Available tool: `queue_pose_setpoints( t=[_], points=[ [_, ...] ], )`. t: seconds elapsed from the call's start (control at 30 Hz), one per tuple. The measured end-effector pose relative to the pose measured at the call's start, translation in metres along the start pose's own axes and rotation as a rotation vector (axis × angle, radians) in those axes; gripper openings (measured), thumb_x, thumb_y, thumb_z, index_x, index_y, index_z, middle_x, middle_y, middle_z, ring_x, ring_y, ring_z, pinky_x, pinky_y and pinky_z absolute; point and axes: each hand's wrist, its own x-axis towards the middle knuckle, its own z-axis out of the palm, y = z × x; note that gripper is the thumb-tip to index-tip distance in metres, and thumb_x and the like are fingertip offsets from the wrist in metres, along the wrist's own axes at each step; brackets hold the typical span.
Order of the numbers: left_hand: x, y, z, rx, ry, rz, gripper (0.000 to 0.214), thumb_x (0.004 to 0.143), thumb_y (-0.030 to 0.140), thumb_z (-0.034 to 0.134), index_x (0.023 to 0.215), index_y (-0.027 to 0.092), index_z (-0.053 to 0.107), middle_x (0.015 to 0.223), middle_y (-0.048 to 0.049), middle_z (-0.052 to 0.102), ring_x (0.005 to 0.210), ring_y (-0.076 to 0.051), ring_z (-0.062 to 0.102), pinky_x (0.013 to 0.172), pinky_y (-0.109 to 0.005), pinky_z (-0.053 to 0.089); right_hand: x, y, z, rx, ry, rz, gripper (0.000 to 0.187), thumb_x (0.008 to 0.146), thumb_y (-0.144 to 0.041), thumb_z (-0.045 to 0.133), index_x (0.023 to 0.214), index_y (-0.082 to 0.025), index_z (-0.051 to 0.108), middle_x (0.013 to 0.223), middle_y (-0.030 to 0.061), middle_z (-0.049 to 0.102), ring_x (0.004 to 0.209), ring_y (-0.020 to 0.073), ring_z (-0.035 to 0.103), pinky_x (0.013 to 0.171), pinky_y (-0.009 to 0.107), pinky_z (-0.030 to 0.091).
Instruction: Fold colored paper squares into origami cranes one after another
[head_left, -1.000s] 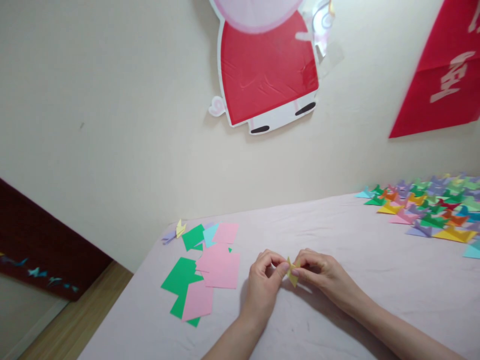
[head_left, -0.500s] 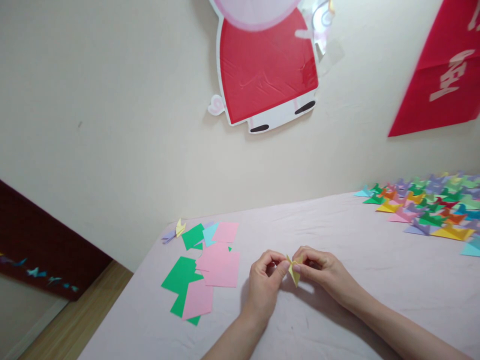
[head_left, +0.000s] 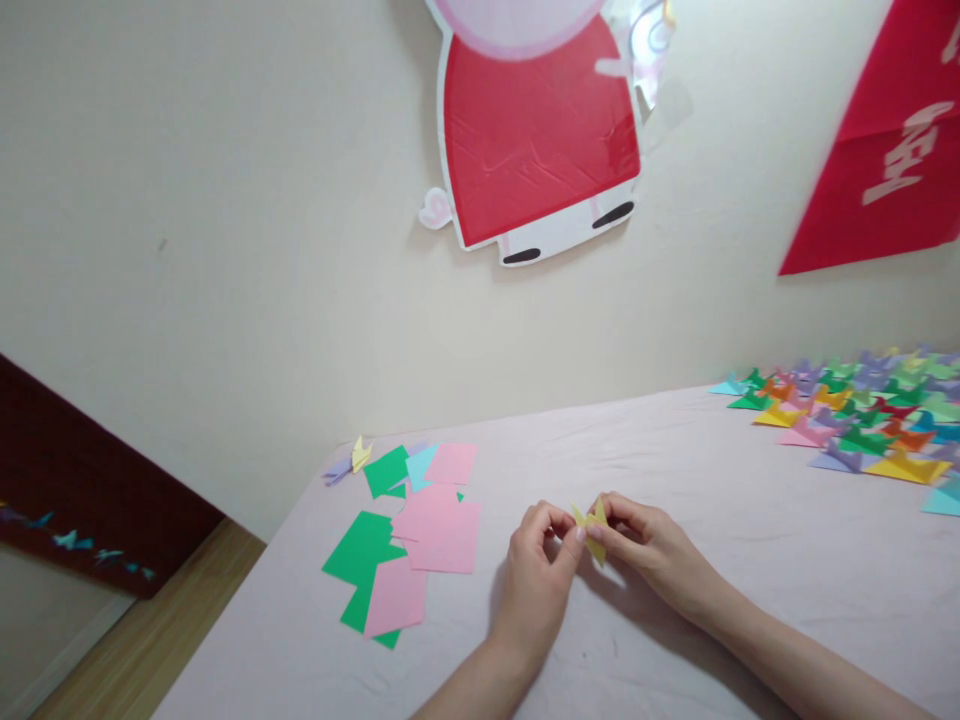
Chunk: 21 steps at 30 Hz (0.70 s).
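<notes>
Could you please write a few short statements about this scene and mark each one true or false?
1. The left hand and the right hand both pinch a yellow folded paper. True.
2. The yellow folded paper lies away from both hands. False: it is between their fingertips.
3. Flat pink sheets lie to the left of both hands. True.
4. The pink sheets are the only flat ones. False: green sheets lie there too.
5. Many-coloured folded papers stand on the pale cloth to the right. True.
</notes>
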Motion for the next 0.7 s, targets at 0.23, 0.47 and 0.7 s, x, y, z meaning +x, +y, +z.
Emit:
queue_pose_setpoints(
  t=[0.23, 0.47, 0.7],
  points=[
    [-0.0013, 0.0037, -0.0012, 0.116, 0.069, 0.073, 0.012, 0.092, 0.026, 0.053, 0.081, 0.020, 0.054, 0.085, -0.0003, 0.056, 0.081, -0.017, 0.053, 0.073, -0.028, 0.038, 0.0043, 0.0040, -0.0051, -0.053, -0.008, 0.024, 0.032, 0.080, -0.048, 0.061, 0.065, -0.020, 0.065, 0.065, -0.0008, 0.059, 0.065, 0.0159, 0.052, 0.063, 0.027, 0.041],
    [-0.0009, 0.0025, -0.0021, 0.112, 0.039, 0.079, 0.013, 0.094, 0.028, 0.053, 0.083, 0.021, 0.055, 0.085, 0.0000, 0.056, 0.080, -0.016, 0.053, 0.071, -0.027, 0.037, 0.0028, 0.0036, -0.0029, 0.071, -0.034, 0.004, 0.033, 0.080, -0.051, 0.064, 0.071, -0.019, 0.065, 0.070, 0.0003, 0.062, 0.069, 0.0167, 0.055, 0.066, 0.027, 0.044],
    [-0.0016, 0.0012, -0.0004, 0.083, -0.028, 0.085, 0.018, 0.095, 0.035, 0.055, 0.085, 0.021, 0.056, 0.087, 0.0005, 0.057, 0.082, -0.016, 0.053, 0.073, -0.027, 0.038, 0.0017, 0.0041, -0.0019, 0.158, 0.042, 0.041, 0.035, 0.076, -0.051, 0.069, 0.066, -0.019, 0.060, 0.064, -0.0015, 0.058, 0.064, 0.0152, 0.052, 0.062, 0.027, 0.042]
  ],
)
